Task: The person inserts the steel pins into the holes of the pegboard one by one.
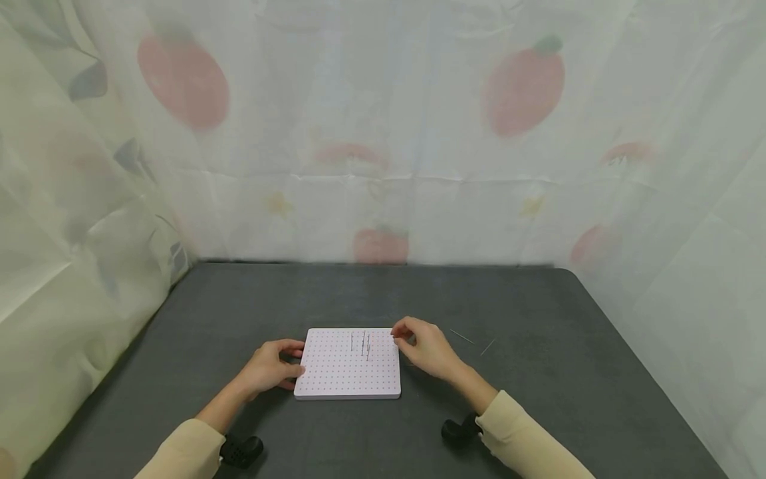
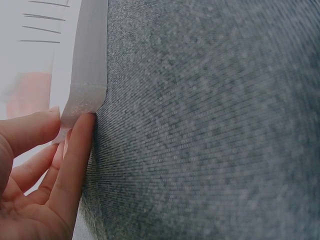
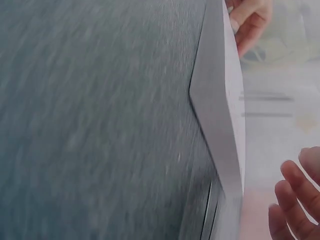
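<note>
Thin dark pins stand in a dotted white board, left hand gripping its edge, right hand bent by its far corner, pinching or not unclear.

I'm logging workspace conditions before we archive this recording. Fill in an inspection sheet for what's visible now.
Surface: dark grey tabletop.
Job's things: white pegboard, lying flat; several thin pins standing upright in it; two loose pins lying to its right.
Clutter: nothing seen.
Left hand: grips the board's left edge, thumb on top.
Right hand: at the board's far right corner; no pin made out in its fingers, contact unclear.
Cables: nothing seen; a black device at the left wrist, another at the right.
Surroundings: pale curtain with red fruit prints behind.
</note>
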Motion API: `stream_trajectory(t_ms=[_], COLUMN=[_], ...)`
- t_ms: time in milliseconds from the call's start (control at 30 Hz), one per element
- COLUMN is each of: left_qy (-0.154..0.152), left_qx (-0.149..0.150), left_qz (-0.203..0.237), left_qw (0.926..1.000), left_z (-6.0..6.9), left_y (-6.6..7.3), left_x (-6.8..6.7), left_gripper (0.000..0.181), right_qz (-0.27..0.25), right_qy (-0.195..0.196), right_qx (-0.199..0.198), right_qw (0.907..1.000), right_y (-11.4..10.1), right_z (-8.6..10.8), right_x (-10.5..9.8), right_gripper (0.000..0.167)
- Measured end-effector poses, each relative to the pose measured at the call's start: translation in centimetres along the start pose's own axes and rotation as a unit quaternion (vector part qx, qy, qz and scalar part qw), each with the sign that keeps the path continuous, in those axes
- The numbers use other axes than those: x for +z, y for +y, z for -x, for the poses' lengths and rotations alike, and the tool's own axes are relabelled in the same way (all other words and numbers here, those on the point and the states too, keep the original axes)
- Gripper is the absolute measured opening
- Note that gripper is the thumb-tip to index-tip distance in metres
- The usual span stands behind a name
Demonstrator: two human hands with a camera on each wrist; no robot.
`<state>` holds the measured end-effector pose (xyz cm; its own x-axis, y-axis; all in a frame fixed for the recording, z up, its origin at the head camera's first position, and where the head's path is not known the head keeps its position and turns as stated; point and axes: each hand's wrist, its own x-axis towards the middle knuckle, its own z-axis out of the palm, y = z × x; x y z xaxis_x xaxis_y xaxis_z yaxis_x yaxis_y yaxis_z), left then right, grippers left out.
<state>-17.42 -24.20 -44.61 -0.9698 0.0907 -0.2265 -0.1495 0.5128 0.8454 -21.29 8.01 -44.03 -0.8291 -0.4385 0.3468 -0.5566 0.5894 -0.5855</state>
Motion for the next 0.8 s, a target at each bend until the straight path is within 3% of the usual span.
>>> stream_trajectory(t_ms=[333, 800], left_qy=[-0.001, 0.004], left_qx=[0.004, 0.002], left_qz=[0.001, -0.004], left_qw=[1.0, 1.0], left_z=[0.1, 0.0], left_y=[0.1, 0.1], left_x=[0.0, 0.1], left_gripper=[0.057, 0.057], right_qz=[-0.006, 0.007], right_qy=[0.008, -0.039], right_qx=[0.022, 0.029], right_qw=[0.9997, 0.9988], right_y=[2.3, 3.4], right_z=[0.9, 2.7], right_x=[-0.9, -1.0], right_gripper=[0.01, 0.005])
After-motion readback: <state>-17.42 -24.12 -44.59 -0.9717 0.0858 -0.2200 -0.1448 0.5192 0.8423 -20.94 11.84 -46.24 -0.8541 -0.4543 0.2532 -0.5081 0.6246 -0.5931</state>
